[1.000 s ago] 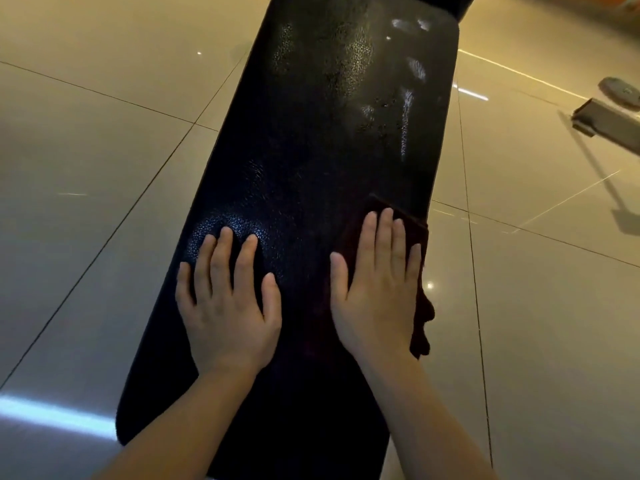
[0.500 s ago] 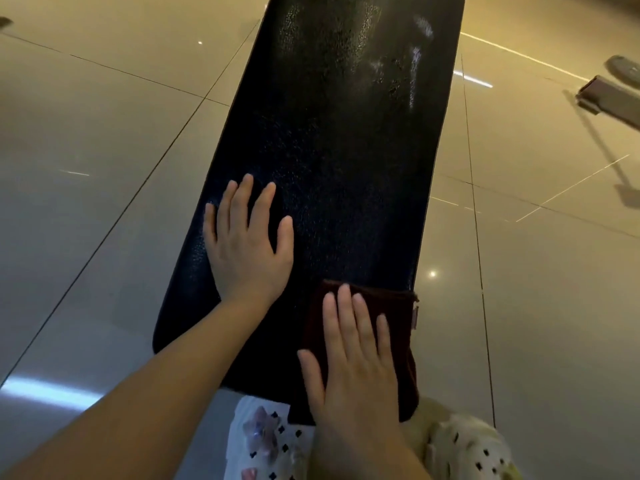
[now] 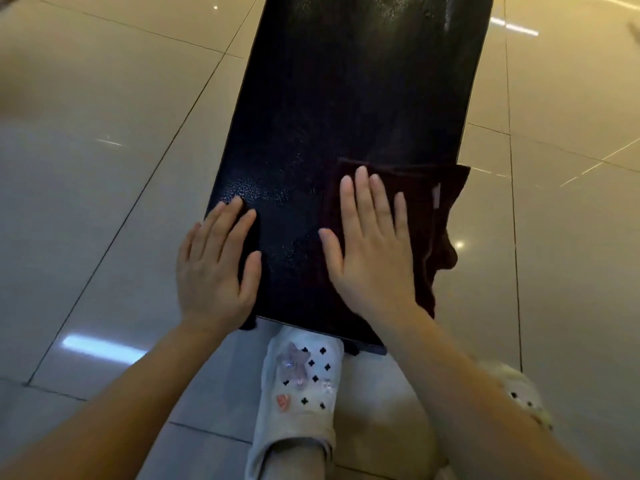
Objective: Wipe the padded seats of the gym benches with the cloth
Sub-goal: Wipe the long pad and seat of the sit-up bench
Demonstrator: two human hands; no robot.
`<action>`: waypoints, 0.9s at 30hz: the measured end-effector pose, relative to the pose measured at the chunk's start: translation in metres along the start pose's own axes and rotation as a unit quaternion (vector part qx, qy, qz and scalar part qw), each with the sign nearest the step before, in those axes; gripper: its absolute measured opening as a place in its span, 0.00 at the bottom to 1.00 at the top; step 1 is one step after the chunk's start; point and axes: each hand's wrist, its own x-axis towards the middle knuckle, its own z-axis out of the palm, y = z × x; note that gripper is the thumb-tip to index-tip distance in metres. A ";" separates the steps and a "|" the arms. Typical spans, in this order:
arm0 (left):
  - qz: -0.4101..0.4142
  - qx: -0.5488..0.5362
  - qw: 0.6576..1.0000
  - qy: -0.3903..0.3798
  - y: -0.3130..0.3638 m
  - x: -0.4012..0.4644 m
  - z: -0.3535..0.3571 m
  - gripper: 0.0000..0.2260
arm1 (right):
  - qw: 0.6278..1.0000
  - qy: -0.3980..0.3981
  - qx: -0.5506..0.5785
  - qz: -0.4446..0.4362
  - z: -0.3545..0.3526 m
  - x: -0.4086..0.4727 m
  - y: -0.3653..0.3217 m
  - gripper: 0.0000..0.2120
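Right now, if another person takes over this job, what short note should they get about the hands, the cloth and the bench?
Left hand: flat, fingers straight, resting on the near left corner of the bench seat, holding nothing.
Right hand: flat, pressing the dark cloth onto the near right part of the seat; the cloth hangs over the right edge.
Done: cannot tell how much is wiped; streaks show on the far end of the seat.
Left: wipe the far end, finish the near end, then go to the other benches, which are not in view.

Left hand (image 3: 216, 268) and right hand (image 3: 372, 247) flat, fingers (image 3: 360, 195) apparently straight.
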 end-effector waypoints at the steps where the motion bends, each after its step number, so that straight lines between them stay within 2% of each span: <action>1: 0.002 0.001 1.000 -0.001 -0.001 -0.001 0.000 0.22 | 0.999 -0.008 0.004 -0.034 0.002 -0.017 -0.005 0.31; 5: 0.001 0.007 1.000 -0.002 -0.001 -0.001 -0.001 0.21 | 0.985 -0.055 -0.027 -0.159 0.010 -0.078 -0.002 0.30; 8: 0.001 0.006 1.000 -0.007 -0.001 -0.001 -0.001 0.22 | 0.977 -0.064 -0.071 -0.189 0.007 -0.106 0.015 0.29; 13: 0.000 0.002 1.000 0.001 -0.001 -0.001 0.000 0.22 | 0.985 -0.059 -0.039 -0.159 0.002 -0.097 0.020 0.28; 16: 0.004 0.001 1.000 0.009 -0.001 -0.001 0.000 0.22 | 0.991 -0.048 -0.028 -0.125 -0.003 -0.045 0.032 0.29; 20: 0.004 -0.012 1.000 0.028 -0.002 -0.003 0.002 0.21 | 0.998 -0.043 -0.033 -0.014 -0.014 0.042 0.046 0.31; 23: -0.020 -0.017 0.999 0.039 -0.002 -0.004 0.003 0.22 | 0.997 -0.019 -0.031 0.067 -0.008 0.055 0.021 0.31; 25: -0.032 -0.012 0.999 0.038 -0.002 -0.004 0.003 0.22 | 0.999 -0.003 -0.018 0.043 -0.003 0.042 0.000 0.31; 27: -0.037 -0.009 0.999 0.033 -0.002 -0.003 0.003 0.21 | 1.000 -0.002 -0.007 -0.027 0.003 0.021 -0.013 0.30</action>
